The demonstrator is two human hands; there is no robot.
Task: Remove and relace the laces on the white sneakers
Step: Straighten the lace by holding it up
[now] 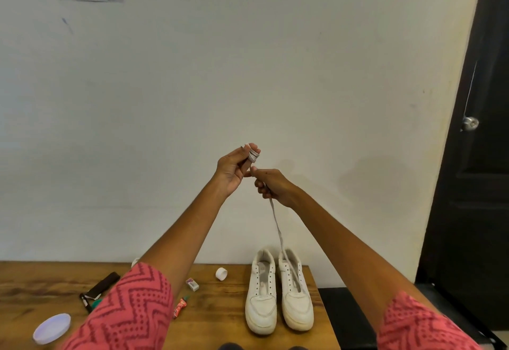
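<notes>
While the left hand (232,169) holds lace coils wound on its fingers, the right hand (271,185) pinches the lace (276,225) — taut, running down to the rt. sneaker (296,291) on the table (214,314).

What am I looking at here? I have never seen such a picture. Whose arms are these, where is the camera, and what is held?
There is no machine: a person wears one camera on the head, looking forward and down. The left hand holds white lace wound round its fingers. The right hand grips the same lace, which runs down to the right sneaker. The left sneaker shows bare eyelets. Both stand on a wooden table, with a white lid, a small cap and a red tube.
</notes>
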